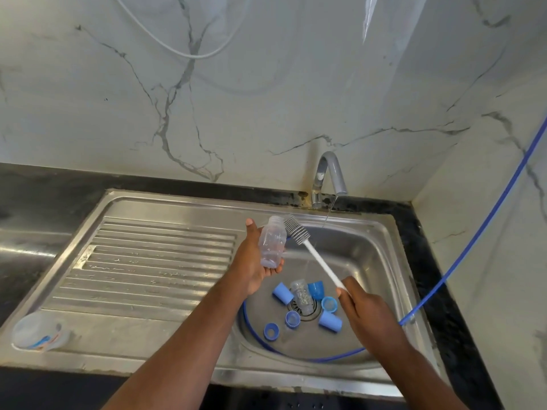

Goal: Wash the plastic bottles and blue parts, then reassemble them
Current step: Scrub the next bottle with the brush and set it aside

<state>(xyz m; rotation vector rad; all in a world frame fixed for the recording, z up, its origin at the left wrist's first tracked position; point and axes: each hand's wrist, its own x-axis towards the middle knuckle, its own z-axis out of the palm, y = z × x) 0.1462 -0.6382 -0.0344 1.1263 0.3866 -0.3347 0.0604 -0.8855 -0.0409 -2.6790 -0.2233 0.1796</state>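
My left hand (pixel 251 261) holds a clear plastic bottle (pixel 271 242) above the sink bowl, its open mouth pointing up and away. My right hand (pixel 367 312) grips the white handle of a bottle brush (pixel 297 230), whose grey bristle head sits just beside the bottle's mouth, outside it. At the bottom of the bowl, a second clear bottle (pixel 302 294) lies over the drain. Around it lie several blue parts: caps (pixel 282 293) (pixel 330 321), a cup-shaped piece (pixel 316 289) and rings (pixel 328 304) (pixel 292 318) (pixel 270 331).
The steel sink (pixel 370 255) has a ribbed drainboard (pixel 154 261) on its left. A thin stream runs from the grey tap (pixel 330 173). A blue hose (pixel 473 247) curls through the bowl. A clear plastic container (pixel 38 332) lies on the drainboard's front left corner.
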